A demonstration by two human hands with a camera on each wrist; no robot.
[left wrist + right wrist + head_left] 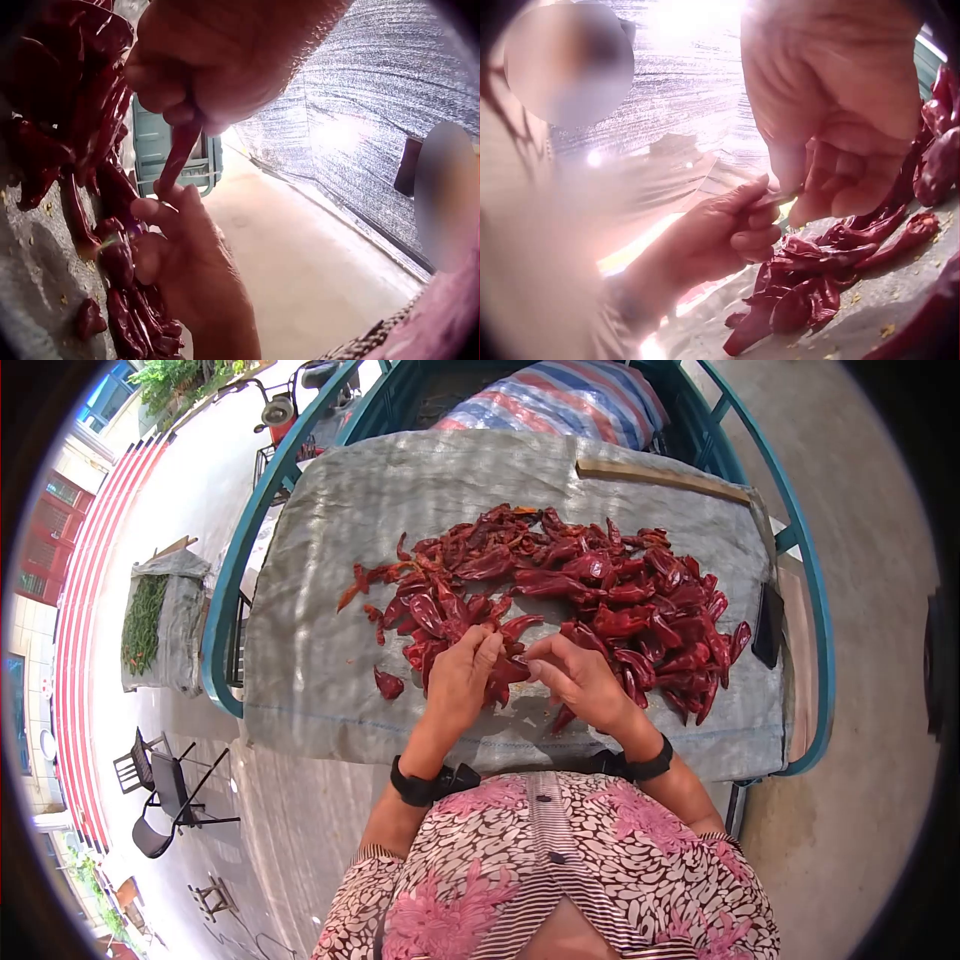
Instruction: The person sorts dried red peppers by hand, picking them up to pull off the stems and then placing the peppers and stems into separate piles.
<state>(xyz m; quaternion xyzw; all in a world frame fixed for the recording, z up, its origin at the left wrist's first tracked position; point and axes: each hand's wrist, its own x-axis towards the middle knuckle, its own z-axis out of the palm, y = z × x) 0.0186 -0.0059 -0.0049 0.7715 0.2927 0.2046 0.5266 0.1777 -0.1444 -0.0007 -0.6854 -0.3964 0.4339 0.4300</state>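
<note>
Grey sheet (pixel 310 580) spread over a teal cart (pixel 824 650), sunlit yard all round. L hand (pixel 465 675): grip closed round one end of 1 red chilli (pixel 180 154); R hand (pixel 585 678): grip closed too, thumb & fingertips pinching the other end. Chilli's btwn the 2 hands, up off the sheet, at near side of the pile (pixel 625 622). Pile = red chillies, overlapping, too many to count. 1 loose piece (pixel 388 682) just L of it, on bare sheet. Open room: wide on L, plus a strip btwn pile & the person's shirt (pixel 555 820). R side's tight: 1 dark flat thing (pixel 768 625) nr the edge. Far edge: 1 wood strip (pixel 660 480), angled. Beyond, in cart: 1 striped bag (pixel 570 400). On ground to L, well apart: 2 black chairs, 1 stool (pixel 213 898). Straps: 2, 1 per wrist.
</note>
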